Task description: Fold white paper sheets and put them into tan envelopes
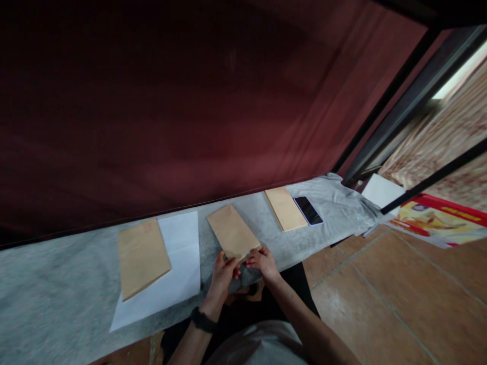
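Observation:
A brown envelope (pixel 233 230) lies at a slant near the middle of the grey cloth, its near end at the cloth's front edge. My left hand (pixel 225 269), with a dark band on the wrist, grips the left corner of that near end. At the right corner, the fingers of my right hand (pixel 262 261) are closed on the same envelope. Another brown envelope (pixel 142 256) rests on white paper (pixel 184 258) to the left. Several brown envelopes appear stacked (pixel 286 209) on the right, beside a phone (pixel 308 210) with a dark screen.
The grey cloth (pixel 57 284) covers a long, narrow surface against a dark red panel (pixel 190 126). Black bars stand at the right. Beyond them are a white box (pixel 381 192) and a red and yellow printed package (pixel 437 220) above the tiled floor (pixel 380 294).

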Demonstrator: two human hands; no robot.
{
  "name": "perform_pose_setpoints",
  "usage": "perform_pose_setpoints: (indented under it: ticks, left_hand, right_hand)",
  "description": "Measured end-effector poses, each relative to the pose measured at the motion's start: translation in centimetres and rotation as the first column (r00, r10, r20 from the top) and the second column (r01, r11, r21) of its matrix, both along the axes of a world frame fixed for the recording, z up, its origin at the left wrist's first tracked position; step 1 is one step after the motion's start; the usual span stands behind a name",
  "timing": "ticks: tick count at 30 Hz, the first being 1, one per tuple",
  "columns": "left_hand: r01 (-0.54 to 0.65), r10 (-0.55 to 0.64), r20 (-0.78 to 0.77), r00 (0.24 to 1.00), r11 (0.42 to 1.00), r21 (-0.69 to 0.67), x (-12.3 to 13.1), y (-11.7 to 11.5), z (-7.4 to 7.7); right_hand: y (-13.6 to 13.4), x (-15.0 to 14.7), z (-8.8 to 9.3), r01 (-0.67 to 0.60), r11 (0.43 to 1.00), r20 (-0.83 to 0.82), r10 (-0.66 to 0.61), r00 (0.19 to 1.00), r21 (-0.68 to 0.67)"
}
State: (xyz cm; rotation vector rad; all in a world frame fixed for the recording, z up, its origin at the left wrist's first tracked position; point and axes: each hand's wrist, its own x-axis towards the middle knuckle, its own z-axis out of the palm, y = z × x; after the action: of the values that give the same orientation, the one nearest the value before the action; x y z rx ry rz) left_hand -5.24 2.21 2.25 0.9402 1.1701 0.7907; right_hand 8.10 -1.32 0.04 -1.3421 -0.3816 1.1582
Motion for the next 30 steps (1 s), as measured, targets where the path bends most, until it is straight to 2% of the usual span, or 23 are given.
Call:
perform_pose_setpoints:
  ticks: [6, 8, 10, 12, 15, 16, 18, 20, 21, 23, 25, 26, 30]
  left_hand:
    - [0.055, -0.051, -0.110, 0.993, 0.998, 0.031, -1.0, 0.4, -0.3]
    - [0.060, -0.056, -0.129, 0.990, 0.998, 0.022, -1.3, 0.5, -0.3]
    - [0.068, -0.066, -0.154, 0.986, 0.998, 0.003, -1.5, 0.6, -0.2]
    - [0.082, -0.083, -0.194, 0.977, 0.997, -0.014, -1.8, 0.6, -0.1]
    - [0.113, -0.108, -0.318, 0.942, 0.994, -0.001, -2.8, 0.4, 0.5]
    - [0.128, -0.101, -0.414, 0.905, 0.991, 0.038, -3.2, 0.2, 0.7]
    - [0.172, -0.009, -0.644, 0.765, 0.966, 0.191, -3.8, -0.2, 1.3]
    - [0.292, 0.134, -0.767, 0.627, 0.873, 0.391, -4.0, -0.5, 1.8]
    - [0.375, 0.177, -0.778, 0.603, 0.798, 0.472, -3.8, -0.3, 1.9]
    - [0.546, 0.168, -0.766, 0.620, 0.609, 0.575, -2.7, 0.7, 1.9]
    - [0.650, 0.139, -0.769, 0.625, 0.452, 0.610, -1.1, 2.7, 1.4]
    - [0.686, 0.140, -0.787, 0.601, 0.416, 0.598, -0.3, 3.9, 0.9]
    - [0.753, 0.193, -0.874, 0.446, 0.447, 0.483, 2.2, 8.8, -0.9]
  right_hand:
    - [-0.9, 1.4, -0.3, 0.046, 0.999, 0.135, -0.048, 0.990, 0.013]
    - [-1.2, 1.9, -0.2, 0.049, 0.996, 0.314, -0.069, 0.947, 0.069]
    - [-1.4, 2.3, -0.2, -0.038, 0.989, 0.597, -0.057, 0.800, 0.146]
    - [-1.5, 2.5, -0.3, -0.206, 0.964, 0.820, -0.022, 0.572, 0.169]
    - [-1.5, 2.5, -0.5, -0.422, 0.900, 0.945, 0.037, 0.326, 0.110]
    - [-1.5, 2.4, -0.6, -0.460, 0.884, 0.964, 0.046, 0.263, 0.083]
    - [-1.5, 2.2, -0.7, -0.487, 0.873, 0.984, 0.060, 0.168, 0.030]
    - [-1.6, 2.0, -0.8, -0.473, 0.881, 0.990, 0.072, 0.123, -0.006]
    - [-1.6, 2.0, -0.8, -0.463, 0.886, 0.991, 0.074, 0.115, -0.013]
    - [-1.6, 1.8, -0.8, -0.452, 0.892, 0.992, 0.070, 0.109, -0.013]
    - [-1.7, 1.8, -0.7, -0.456, 0.890, 0.992, 0.066, 0.106, -0.010]
    - [-1.7, 1.8, -0.7, -0.458, 0.889, 0.992, 0.067, 0.106, -0.011]
    - [-1.8, 1.7, -0.4, -0.460, 0.887, 0.992, 0.075, 0.098, -0.022]
